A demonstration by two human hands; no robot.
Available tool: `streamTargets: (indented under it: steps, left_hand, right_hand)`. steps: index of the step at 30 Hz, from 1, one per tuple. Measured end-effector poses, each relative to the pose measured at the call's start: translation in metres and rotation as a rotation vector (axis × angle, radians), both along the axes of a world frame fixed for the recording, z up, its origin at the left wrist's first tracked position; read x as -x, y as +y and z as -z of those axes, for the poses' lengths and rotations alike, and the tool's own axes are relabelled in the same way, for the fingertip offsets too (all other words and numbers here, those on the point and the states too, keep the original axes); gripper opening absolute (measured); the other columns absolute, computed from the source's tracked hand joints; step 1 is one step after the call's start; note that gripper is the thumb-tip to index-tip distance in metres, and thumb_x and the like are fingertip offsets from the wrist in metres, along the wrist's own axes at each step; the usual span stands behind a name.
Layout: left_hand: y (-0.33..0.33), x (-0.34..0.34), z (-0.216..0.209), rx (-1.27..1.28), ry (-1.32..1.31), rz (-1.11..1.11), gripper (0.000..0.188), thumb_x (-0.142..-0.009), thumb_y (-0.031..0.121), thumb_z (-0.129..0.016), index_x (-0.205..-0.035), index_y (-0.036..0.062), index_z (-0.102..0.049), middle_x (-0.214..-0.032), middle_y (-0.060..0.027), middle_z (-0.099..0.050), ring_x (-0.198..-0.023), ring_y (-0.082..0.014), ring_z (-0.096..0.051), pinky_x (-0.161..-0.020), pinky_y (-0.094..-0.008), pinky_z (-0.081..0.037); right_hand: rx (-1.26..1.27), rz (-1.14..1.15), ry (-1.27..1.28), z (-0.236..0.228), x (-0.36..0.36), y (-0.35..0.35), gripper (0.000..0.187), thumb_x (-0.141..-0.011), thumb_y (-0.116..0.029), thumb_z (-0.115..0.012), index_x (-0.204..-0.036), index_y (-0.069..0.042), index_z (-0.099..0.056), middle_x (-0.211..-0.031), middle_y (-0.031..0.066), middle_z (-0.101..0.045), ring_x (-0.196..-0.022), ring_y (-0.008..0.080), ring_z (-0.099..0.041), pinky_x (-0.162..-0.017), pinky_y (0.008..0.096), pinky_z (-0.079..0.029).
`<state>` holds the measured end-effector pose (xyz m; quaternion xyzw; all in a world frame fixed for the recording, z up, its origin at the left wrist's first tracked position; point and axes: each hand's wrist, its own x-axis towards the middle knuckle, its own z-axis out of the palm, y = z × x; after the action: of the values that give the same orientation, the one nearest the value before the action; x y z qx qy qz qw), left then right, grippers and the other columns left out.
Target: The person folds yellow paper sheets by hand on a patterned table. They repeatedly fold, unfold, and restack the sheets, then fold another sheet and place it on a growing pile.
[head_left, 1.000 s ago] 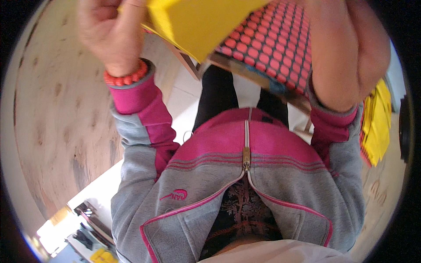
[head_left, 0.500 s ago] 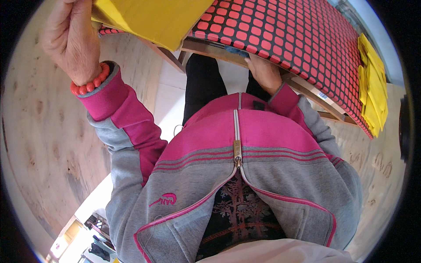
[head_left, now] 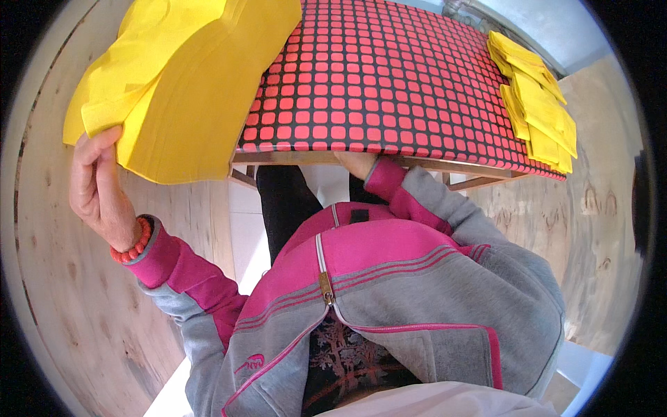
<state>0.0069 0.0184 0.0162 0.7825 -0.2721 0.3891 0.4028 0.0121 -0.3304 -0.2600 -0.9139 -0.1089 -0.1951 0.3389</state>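
Observation:
A thick stack of yellow fabric pieces (head_left: pixel 208 104) lies at the far left of the table, hanging over its near edge. My left hand (head_left: pixel 101 184) is closed at the stack's lower left corner, thumb and fingers pinching the folded edge of a top yellow fabric piece (head_left: pixel 111 104). A red bead bracelet (head_left: pixel 135 243) circles that wrist. Further right, my right hand (head_left: pixel 358 164) reaches under the near edge of the table; its fingers are hidden there, so what they touch does not show.
A red-and-black checked cover (head_left: pixel 375 83) spreads over the wooden-framed table (head_left: pixel 479 182). Several folded yellow pieces (head_left: pixel 535 104) lie piled at its right end. Pipes or fittings (head_left: pixel 465 14) run behind the table, beside a pale wall. Wooden boards (head_left: pixel 69 278) flank me on both sides.
The view has shifted, bringing more of the table and stack into sight. My left hand now visibly grips the fabric edge. My right hand is hidden further under the table edge.

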Motion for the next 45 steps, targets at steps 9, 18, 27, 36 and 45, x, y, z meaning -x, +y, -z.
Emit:
streamTargets:
  steps: [9, 18, 27, 36, 45]
  left_hand:
    - [-0.003, 0.002, -0.005, 0.025, 0.019, 0.056, 0.019, -0.092, -0.003, -0.052, -0.100, -0.0029, -0.069, -0.099, -0.0049, -0.064, -0.087, -0.0113, -0.055, -0.077, -0.0218, -0.040]
    - [-0.002, 0.007, -0.006, 0.165, 0.224, 0.213, 0.028, -0.093, 0.003, -0.043, -0.101, -0.0024, -0.070, -0.103, -0.0074, -0.067, -0.098, -0.0161, -0.059, -0.090, -0.0265, -0.043]
    - [0.000, 0.010, -0.011, 0.192, 0.289, 0.278, 0.027, -0.092, 0.006, -0.045, -0.102, -0.0001, -0.070, -0.100, -0.0085, -0.065, -0.094, -0.0167, -0.058, -0.086, -0.0268, -0.042]
    - [0.003, 0.006, -0.005, 0.225, 0.304, 0.207, 0.025, -0.089, 0.009, -0.049, -0.099, -0.0020, -0.068, -0.100, -0.0089, -0.066, -0.100, -0.0202, -0.059, -0.093, -0.0297, -0.043]
    - [0.008, 0.002, 0.000, 0.229, 0.260, 0.250, 0.018, -0.086, 0.008, -0.059, -0.098, -0.0017, -0.068, -0.101, -0.0104, -0.068, -0.107, -0.0238, -0.061, -0.098, -0.0334, -0.043]
  right_hand:
    - [0.256, -0.929, 0.285, -0.153, 0.059, 0.015, 0.018, -0.092, -0.023, -0.058, -0.087, -0.005, -0.059, -0.086, 0.0128, -0.062, -0.086, 0.0319, -0.065, -0.070, 0.0426, -0.051]
    - [0.019, -0.904, -0.474, -0.326, 0.004, 0.072, 0.018, -0.077, -0.004, -0.078, -0.089, -0.004, -0.064, -0.111, 0.0144, -0.069, -0.112, 0.0323, -0.065, -0.095, 0.0381, -0.050]
    - [0.257, -1.012, -0.681, -0.339, -0.049, 0.119, 0.018, -0.085, -0.007, -0.071, -0.100, 0.000, -0.065, -0.124, 0.0218, -0.062, -0.126, 0.0350, -0.056, -0.102, 0.0391, -0.045]
    - [0.068, -1.075, -0.400, -0.325, -0.069, 0.118, 0.010, -0.093, -0.007, -0.063, -0.098, 0.002, -0.061, -0.117, 0.0209, -0.064, -0.126, 0.0340, -0.057, -0.099, 0.0356, -0.044]
    - [0.001, -1.045, -0.404, -0.322, -0.063, 0.123, 0.009, -0.091, -0.006, -0.064, -0.094, 0.002, -0.059, -0.111, 0.0200, -0.066, -0.125, 0.0336, -0.058, -0.099, 0.0357, -0.045]
